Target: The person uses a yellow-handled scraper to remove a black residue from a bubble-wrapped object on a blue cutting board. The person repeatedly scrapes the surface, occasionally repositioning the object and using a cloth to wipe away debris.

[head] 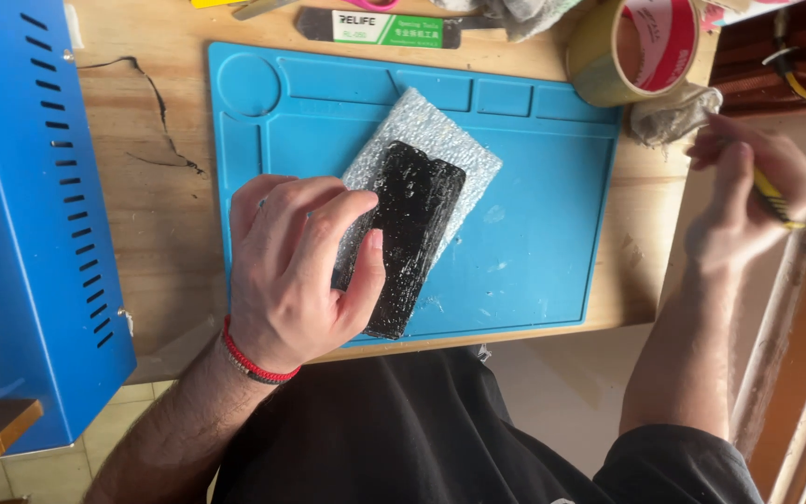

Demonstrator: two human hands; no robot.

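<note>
A black phone-shaped slab [414, 229] with white residue on its face lies on a white foam pad [440, 140], which rests on a blue work mat [534, 215]. My left hand [296, 266] grips the slab's near left edge, thumb on its face. My right hand [757, 182] is off the table's right edge, blurred, closed on a thin yellow-and-black tool [776, 201].
A blue metal machine housing [30, 205] stands at the left. A roll of brown tape [632, 47] and a crumpled cloth [669, 112] sit at the back right. A flat dark tool packet [380, 28] lies behind the mat on the wooden table [156, 215].
</note>
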